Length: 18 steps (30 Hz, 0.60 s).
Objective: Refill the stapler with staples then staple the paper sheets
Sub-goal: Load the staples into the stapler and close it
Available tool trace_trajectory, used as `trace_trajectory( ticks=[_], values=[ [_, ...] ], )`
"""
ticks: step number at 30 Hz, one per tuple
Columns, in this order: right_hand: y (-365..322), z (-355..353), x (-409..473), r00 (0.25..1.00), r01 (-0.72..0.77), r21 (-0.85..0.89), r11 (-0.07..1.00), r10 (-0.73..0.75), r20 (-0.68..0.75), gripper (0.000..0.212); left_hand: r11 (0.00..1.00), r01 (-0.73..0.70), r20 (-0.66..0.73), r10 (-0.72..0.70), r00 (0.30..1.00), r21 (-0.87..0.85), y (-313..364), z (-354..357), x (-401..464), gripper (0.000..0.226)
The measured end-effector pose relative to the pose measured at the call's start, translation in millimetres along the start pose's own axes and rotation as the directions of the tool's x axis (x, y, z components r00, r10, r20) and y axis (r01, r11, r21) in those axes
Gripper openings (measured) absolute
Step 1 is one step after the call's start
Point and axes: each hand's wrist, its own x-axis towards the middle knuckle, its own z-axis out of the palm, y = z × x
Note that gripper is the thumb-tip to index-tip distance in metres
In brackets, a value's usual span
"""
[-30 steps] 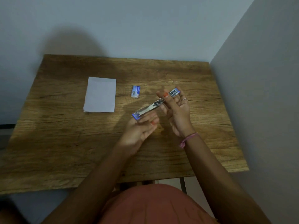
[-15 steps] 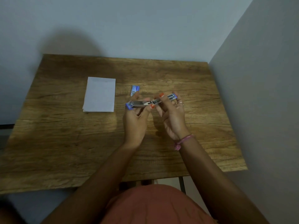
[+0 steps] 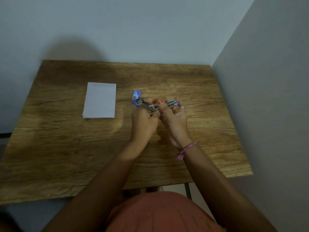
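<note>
A small blue and silver stapler (image 3: 155, 105) is held above the table between both hands, swung open into two arms. My left hand (image 3: 144, 122) grips its left arm, whose blue end points to the far left. My right hand (image 3: 174, 118) holds the right arm, thumb pressed on the metal middle. A small blue staple box (image 3: 137, 94) lies on the table just behind the stapler's left end. A stack of white paper sheets (image 3: 100, 100) rests flat on the table to the left, apart from both hands.
The wooden table (image 3: 66, 148) stands in a corner, with a wall behind it and another wall along its right edge. A dark metal table leg (image 3: 188, 190) shows below the near edge, beside my lap.
The stapler has swung from a diagonal line to nearly level and bent open in the middle. My left hand rose and moved farther from me; both hands drew closer together.
</note>
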Motion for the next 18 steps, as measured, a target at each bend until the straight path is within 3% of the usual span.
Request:
trace_trajectory(
  ticks=[3,8,13,18],
  values=[
    [2,-2,1,0.999,0.032,-0.060,0.998,-0.035,-0.039,0.064,0.999,0.021,0.036,-0.022,0.999,0.046,-2,2,2,0.024],
    [5,-6,9,0.990,0.078,-0.081,0.994,-0.087,-0.107,0.033,0.998,0.053,0.077,-0.054,0.996,0.025,-1,7,4,0.028],
    [3,-8,13,0.990,0.093,-0.106,0.990,-0.103,-0.098,0.041,0.996,0.084,0.087,-0.084,0.993,0.008,-2,11,6,0.031],
    [1,-6,12,0.994,0.078,-0.060,0.995,-0.082,-0.074,0.034,0.991,0.113,0.132,-0.122,0.984,0.068,-3,11,9,0.025]
  ],
)
